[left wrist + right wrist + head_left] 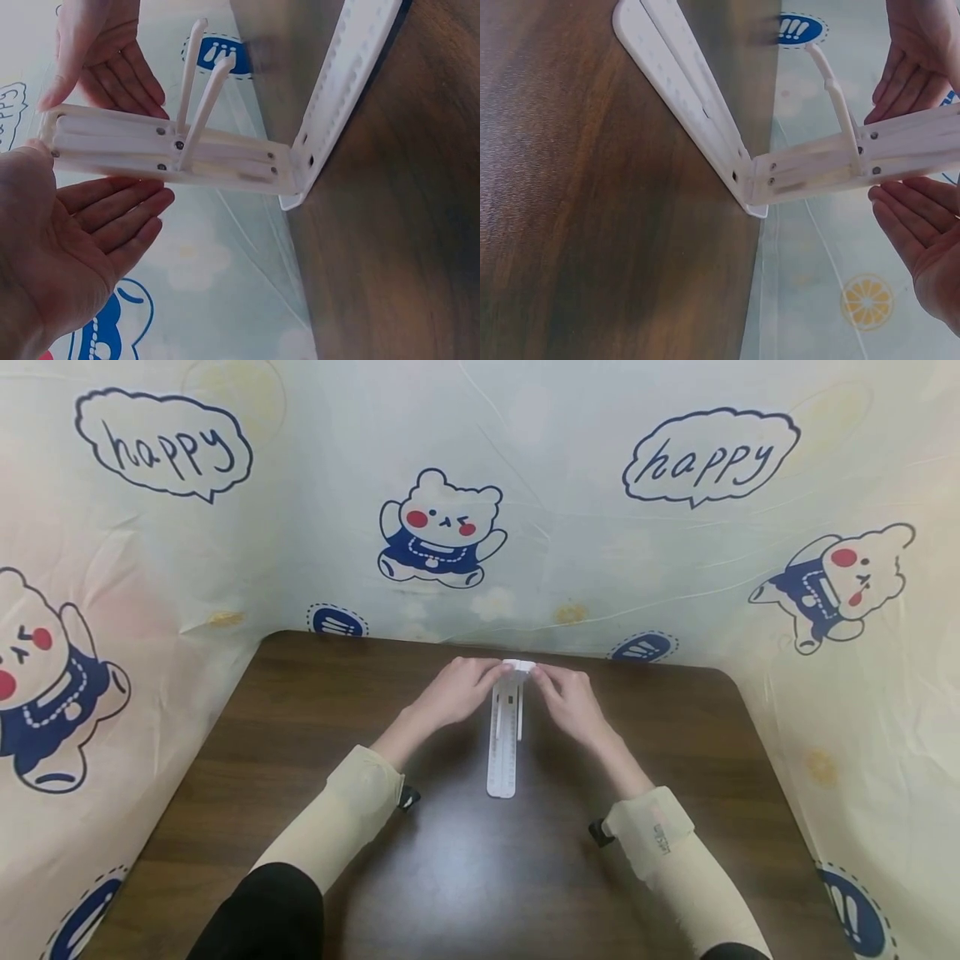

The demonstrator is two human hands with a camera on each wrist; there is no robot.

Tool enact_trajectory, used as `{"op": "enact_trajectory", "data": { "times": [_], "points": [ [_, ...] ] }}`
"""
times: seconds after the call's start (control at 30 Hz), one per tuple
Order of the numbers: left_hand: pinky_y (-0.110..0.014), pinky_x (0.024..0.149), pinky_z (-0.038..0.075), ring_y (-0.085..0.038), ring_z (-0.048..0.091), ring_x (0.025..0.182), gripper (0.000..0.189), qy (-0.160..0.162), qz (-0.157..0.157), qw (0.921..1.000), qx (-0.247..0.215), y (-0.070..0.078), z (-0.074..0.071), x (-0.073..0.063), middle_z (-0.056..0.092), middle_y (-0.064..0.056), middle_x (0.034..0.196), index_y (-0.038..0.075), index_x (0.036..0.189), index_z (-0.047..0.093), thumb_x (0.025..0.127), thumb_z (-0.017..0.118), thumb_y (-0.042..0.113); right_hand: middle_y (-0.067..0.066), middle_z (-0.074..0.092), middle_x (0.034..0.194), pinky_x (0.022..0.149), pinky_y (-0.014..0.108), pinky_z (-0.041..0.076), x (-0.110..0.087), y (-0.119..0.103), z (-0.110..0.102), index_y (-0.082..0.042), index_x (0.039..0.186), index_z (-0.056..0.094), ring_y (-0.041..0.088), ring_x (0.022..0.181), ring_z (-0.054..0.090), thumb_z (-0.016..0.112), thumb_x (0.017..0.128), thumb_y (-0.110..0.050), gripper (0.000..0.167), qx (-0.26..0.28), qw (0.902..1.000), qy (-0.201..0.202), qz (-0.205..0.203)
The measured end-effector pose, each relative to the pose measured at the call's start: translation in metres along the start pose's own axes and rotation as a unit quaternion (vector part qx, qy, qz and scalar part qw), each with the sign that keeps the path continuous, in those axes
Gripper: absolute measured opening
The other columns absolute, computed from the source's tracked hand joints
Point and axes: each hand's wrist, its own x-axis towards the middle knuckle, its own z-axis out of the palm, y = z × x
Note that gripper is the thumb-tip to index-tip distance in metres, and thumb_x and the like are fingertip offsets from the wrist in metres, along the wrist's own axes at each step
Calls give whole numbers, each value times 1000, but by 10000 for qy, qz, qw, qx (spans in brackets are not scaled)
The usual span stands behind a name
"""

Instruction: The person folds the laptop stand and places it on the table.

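Note:
A white folding stand (501, 768) stands on the table's far part, its long base flat and pointing toward me. Its upper panel (232, 157) rises from the hinge at the base's far end. Two thin prongs (204, 109) stick out from that panel in the left wrist view. My left hand (461, 689) pinches the panel's left edge near its top, thumb at the corner. On the opposite edge, my right hand (573, 702) pinches at the same height. The other fingers of both hands extend loosely beside the panel. The index fingertips are partly hidden.
The dark wooden table (480, 877) ends just beyond the stand. A printed cloth (562, 560) with bears and speech bubbles hangs behind and at both sides. Small black devices show at both cuffs.

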Motion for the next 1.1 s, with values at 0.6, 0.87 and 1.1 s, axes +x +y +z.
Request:
{"op": "enact_trajectory", "data": {
  "times": [0.6, 0.87, 1.1],
  "points": [
    [-35, 59, 37, -17, 34, 54, 59, -9, -141, 9998, -163, -3, -16, 27, 40, 1, 61, 14, 147, 72, 118, 39, 53, -4, 34, 54, 57, 33, 34, 30, 1, -4, 2, 87, 78, 18, 55, 32, 53, 117, -31, 51, -142, 9993, 339, -18],
    [-42, 88, 58, -28, 66, 81, 63, -152, -195, 9985, -496, -1, -23, 38, 66, -12, 81, 14, 151, 68, 117, 38, 58, 32, 80, 103, 100, 57, 62, 38, 1, -7, 6, 117, 81, 47, 103, 79, 51, 118, -33, 49, 30, 9992, 344, 200],
    [-43, 91, 55, -30, 68, 93, 67, -153, -437, 9962, -739, -2, -27, 40, 68, -14, 89, 12, 147, 72, 115, 41, 62, 31, 80, 95, 88, 53, 60, 42, -3, -7, 5, 115, 83, 44, 90, 76, 50, 118, -38, 54, -17, 9989, 369, 280]
  ]
}}
